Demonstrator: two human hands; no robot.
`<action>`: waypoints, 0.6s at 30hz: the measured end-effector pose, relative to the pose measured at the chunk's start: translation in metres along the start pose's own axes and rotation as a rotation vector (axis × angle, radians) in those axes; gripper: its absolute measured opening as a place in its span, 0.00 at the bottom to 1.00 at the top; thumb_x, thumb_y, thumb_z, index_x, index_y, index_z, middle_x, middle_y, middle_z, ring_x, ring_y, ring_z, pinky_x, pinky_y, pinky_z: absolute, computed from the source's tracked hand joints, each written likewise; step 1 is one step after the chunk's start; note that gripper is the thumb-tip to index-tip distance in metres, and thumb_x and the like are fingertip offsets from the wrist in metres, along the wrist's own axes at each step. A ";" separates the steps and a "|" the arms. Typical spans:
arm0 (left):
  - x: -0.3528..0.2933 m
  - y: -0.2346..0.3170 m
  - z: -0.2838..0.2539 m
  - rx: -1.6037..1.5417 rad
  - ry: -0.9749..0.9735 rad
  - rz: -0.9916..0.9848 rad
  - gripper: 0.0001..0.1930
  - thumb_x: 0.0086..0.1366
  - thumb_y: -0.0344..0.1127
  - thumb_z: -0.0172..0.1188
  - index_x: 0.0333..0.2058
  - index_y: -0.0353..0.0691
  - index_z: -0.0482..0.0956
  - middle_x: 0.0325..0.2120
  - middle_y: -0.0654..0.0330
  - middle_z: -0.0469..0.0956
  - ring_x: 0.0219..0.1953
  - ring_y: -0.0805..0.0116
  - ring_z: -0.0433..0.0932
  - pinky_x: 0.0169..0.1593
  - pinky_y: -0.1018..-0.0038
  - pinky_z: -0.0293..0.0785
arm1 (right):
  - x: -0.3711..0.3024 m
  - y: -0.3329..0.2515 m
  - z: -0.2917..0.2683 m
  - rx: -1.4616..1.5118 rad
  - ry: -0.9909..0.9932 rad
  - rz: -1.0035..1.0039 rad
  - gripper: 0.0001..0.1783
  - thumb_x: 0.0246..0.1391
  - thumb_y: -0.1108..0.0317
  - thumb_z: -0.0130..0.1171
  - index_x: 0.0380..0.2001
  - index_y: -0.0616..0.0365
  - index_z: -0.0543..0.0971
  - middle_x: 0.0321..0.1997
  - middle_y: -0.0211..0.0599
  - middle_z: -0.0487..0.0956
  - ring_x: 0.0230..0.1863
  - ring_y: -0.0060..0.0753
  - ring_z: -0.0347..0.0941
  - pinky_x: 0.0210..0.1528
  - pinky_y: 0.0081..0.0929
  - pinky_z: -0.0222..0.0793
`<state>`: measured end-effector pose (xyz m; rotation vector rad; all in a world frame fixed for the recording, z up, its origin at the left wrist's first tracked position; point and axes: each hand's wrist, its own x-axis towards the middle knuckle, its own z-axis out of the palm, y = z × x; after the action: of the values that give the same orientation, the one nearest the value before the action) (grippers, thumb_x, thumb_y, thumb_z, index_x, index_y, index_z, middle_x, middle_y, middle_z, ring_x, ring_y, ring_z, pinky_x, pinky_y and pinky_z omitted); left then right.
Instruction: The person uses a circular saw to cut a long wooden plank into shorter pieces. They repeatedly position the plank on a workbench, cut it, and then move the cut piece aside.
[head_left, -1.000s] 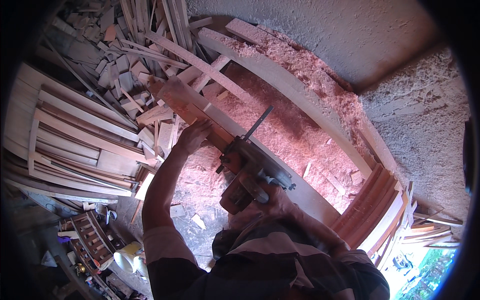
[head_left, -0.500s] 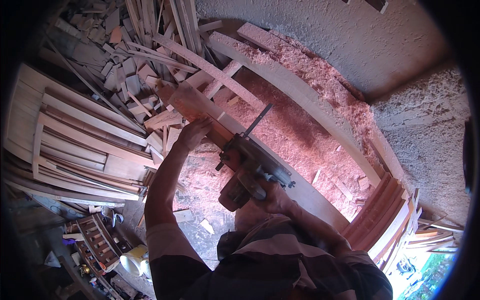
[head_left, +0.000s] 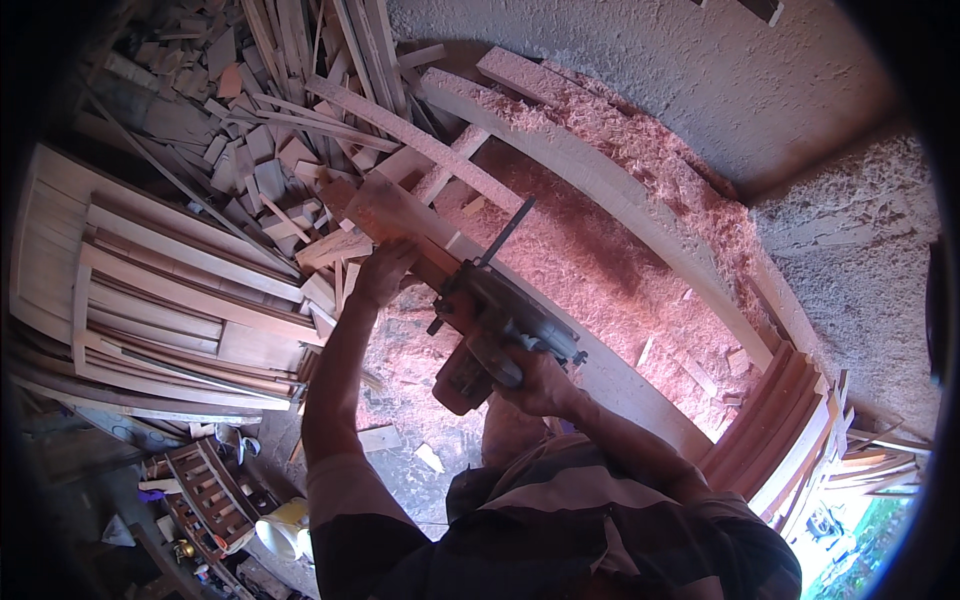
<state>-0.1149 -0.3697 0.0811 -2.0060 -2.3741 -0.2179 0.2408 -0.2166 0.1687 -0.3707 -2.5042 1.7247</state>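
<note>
My right hand [head_left: 545,385] is wrapped round the rear handle of a circular saw [head_left: 485,340] with a dark base and a long metal guide bar [head_left: 508,230] sticking out on its right. Under the saw runs a long wooden plank [head_left: 630,385], slanting from far left to near right. Ahead of the saw, my left hand [head_left: 388,272] is closed over the left edge of a reddish board [head_left: 432,265] that lies along the plank. A small pale strip [head_left: 453,240] shows on the plank near that hand. The saw's blade is hidden.
Pink shavings [head_left: 590,270] cover the floor around a thick pale beam [head_left: 610,180]. Wood offcuts [head_left: 265,180] are heaped at the far left. Stacked panels and frames [head_left: 190,280] stand at the left. Reddish boards [head_left: 765,425] are stacked at the near right, by a rough wall [head_left: 850,270].
The saw has moved a little along the plank, away from me and closer to my left hand. My left hand keeps its grip near the far end. The whole view has shifted slightly.
</note>
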 end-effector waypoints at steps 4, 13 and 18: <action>-0.040 0.047 0.012 -0.343 0.375 -0.620 0.32 0.60 0.43 0.72 0.60 0.34 0.75 0.55 0.47 0.80 0.57 0.47 0.78 0.61 0.61 0.73 | 0.023 -0.004 0.007 -0.014 0.012 -0.024 0.23 0.47 0.64 0.70 0.46 0.58 0.79 0.42 0.54 0.83 0.46 0.61 0.80 0.47 0.49 0.77; -0.103 0.241 0.006 -1.616 0.579 -1.336 0.31 0.76 0.65 0.41 0.59 0.45 0.71 0.48 0.60 0.79 0.43 0.71 0.81 0.32 0.77 0.75 | 0.058 -0.004 0.019 -0.020 -0.038 -0.006 0.27 0.47 0.63 0.71 0.51 0.59 0.78 0.44 0.54 0.83 0.49 0.58 0.81 0.49 0.46 0.77; -0.076 0.225 0.007 -1.794 0.952 -1.225 0.26 0.78 0.58 0.44 0.58 0.40 0.69 0.50 0.53 0.77 0.47 0.63 0.82 0.43 0.69 0.85 | 0.080 -0.010 0.025 0.044 -0.033 0.015 0.28 0.47 0.62 0.71 0.53 0.58 0.78 0.45 0.55 0.83 0.50 0.56 0.81 0.50 0.44 0.78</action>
<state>0.1192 -0.4068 0.0860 0.5055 -1.9489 -2.9080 0.1570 -0.2235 0.1631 -0.3610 -2.4876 1.8030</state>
